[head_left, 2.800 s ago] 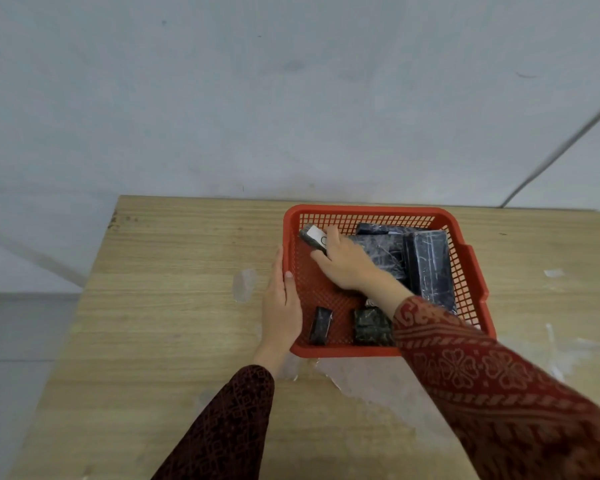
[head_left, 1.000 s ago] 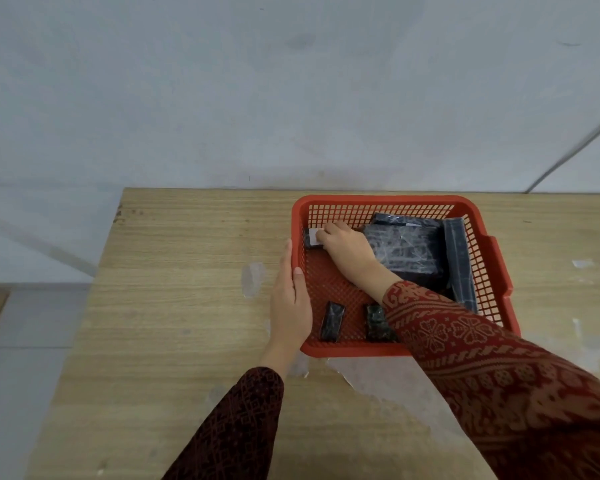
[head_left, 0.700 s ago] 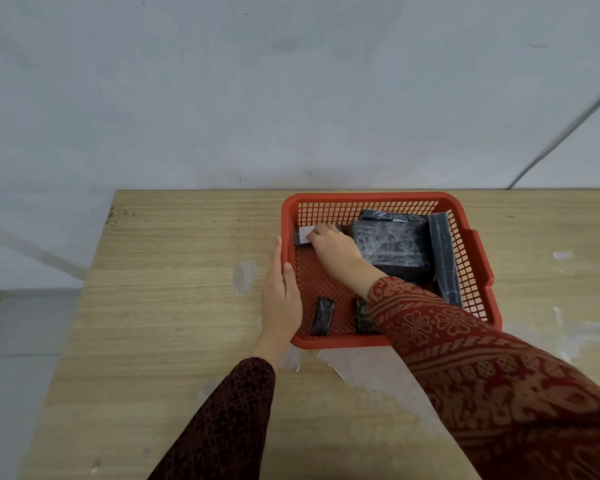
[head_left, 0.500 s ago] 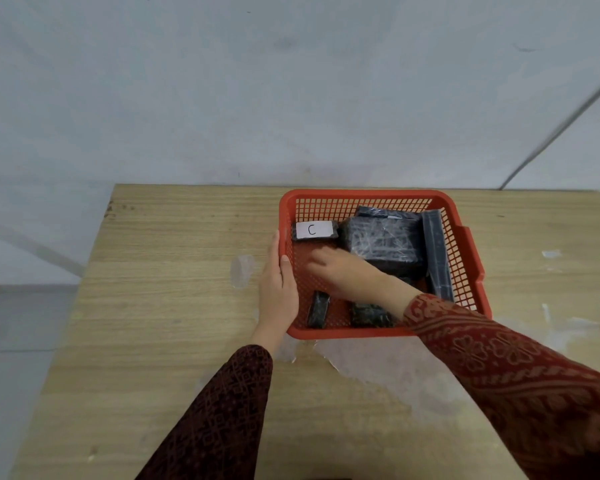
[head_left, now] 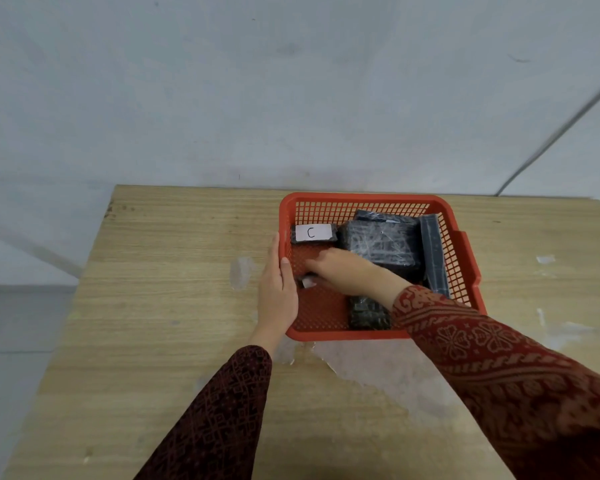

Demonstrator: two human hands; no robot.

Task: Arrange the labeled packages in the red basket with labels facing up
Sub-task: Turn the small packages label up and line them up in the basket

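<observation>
The red basket (head_left: 361,336) stands on a wooden table. A small black package (head_left: 312,233) with a white label marked C facing up lies in its far left corner. My right hand (head_left: 347,273) reaches into the left half and is closed on a small black package (head_left: 307,281); a white bit of it shows under my fingers. My left hand (head_left: 278,292) grips the basket's left wall, thumb over the rim. A large black package (head_left: 381,245), a long narrow one (head_left: 433,254) against the right wall and a small one (head_left: 368,311) at the front show no label.
The wooden table (head_left: 174,306) has worn pale patches in front of the basket and to its left. A grey wall rises behind the table's far edge. A thin cable (head_left: 551,140) runs down the wall at the right.
My right hand let go of the C package in the far left corner, moved toward me and closed on the small black package that lay at the front left. The left hand stayed on the basket.
</observation>
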